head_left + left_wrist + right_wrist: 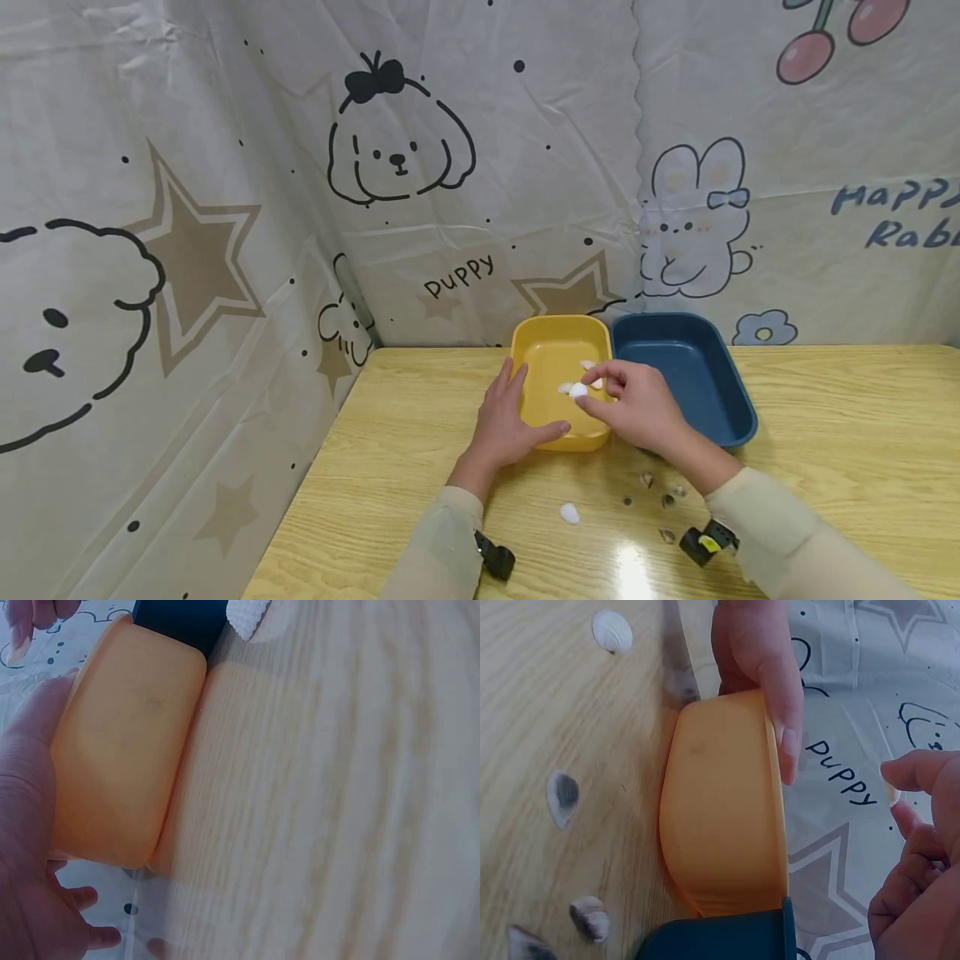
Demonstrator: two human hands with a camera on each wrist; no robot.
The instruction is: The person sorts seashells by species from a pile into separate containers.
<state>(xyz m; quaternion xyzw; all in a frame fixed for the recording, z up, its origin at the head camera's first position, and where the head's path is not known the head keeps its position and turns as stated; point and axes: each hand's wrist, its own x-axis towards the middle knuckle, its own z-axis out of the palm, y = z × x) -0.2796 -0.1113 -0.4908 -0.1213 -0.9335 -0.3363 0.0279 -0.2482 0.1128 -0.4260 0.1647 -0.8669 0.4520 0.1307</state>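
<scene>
White shell (578, 390) in right hand (641, 404), pinched between thumb and finger, over yellow tray (573, 444). Left hand (506, 423) spread, fingers apart, touching yellow tray's rim. Shell small, pinch shallow: may slip; bumped wrist could drop it into neighbouring blue tray (697, 371).

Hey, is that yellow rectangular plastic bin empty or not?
Not empty: in the head view, a few small white seashells lie inside the yellow rectangular plastic bin.
</scene>
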